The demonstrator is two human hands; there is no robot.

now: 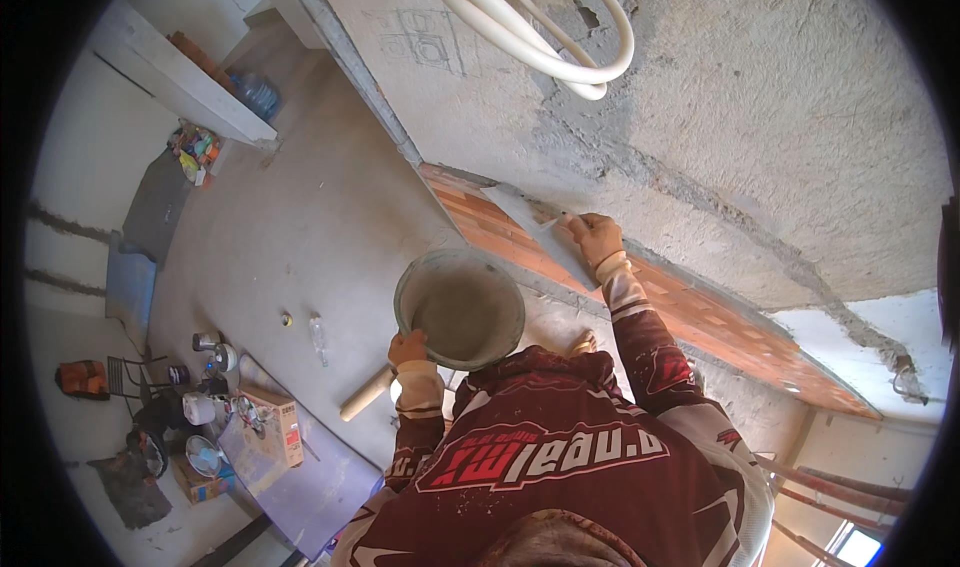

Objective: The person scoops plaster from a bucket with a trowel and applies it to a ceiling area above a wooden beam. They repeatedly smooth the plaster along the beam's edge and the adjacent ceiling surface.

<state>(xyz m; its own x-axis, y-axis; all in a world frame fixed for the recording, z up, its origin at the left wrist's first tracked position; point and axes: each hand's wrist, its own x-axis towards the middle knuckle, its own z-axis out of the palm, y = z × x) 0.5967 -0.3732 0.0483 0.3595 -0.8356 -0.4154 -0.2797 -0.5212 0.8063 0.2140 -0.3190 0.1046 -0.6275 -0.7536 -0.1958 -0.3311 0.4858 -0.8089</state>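
Observation:
My left hand (408, 351) grips the rim of a round, dark bucket (514, 289). Grey, wet-looking mortar (462, 312) lies inside it. Closed around the handle side of a flat metal plastering trowel (541, 229), my right hand (597, 239) holds the blade at the wall's exposed strip of orange brick (690, 325). The blade spans the brick and the edge of the rough grey plaster (760, 157) above. Whether its whole face touches the wall, I cannot tell.
A coiled white hose (615, 52) hangs on the wall above the trowel. A pale cylinder (366, 394) is just left of the bucket. A clear bottle (319, 340) lies on the floor; a cardboard box (272, 425) sits on a bluish table (310, 502) at lower left.

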